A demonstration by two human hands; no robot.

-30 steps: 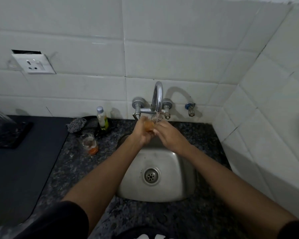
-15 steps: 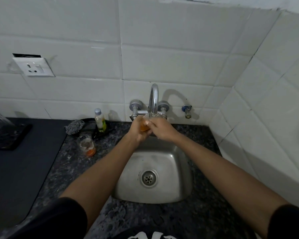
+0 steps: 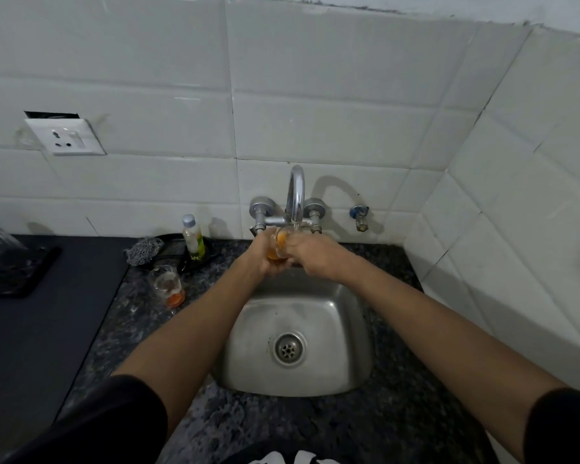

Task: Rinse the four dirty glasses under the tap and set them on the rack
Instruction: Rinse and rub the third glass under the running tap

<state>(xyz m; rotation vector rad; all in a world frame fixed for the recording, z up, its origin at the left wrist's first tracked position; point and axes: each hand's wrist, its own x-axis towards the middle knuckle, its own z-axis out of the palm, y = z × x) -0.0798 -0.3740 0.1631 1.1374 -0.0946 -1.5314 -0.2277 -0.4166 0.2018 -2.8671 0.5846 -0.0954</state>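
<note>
Both hands (image 3: pixel 293 257) wrapped round a glass (image 3: pixel 279 246) under the tap (image 3: pixel 296 192), fingers curled tight on it, mid-rinse. Probably needs tipping out next

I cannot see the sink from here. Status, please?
Both hands, left and right, hold one glass under the tap. Second dirty glass waits on the counter. Nothing in the way.

White tiled walls (image 3: pixel 332 128) meet above a speckled granite counter (image 3: pixel 399 423).

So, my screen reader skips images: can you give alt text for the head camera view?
Both hands, left hand and right hand, hold a glass with orange residue under the running tap over a steel sink. Another dirty glass stands on the counter left.
</note>
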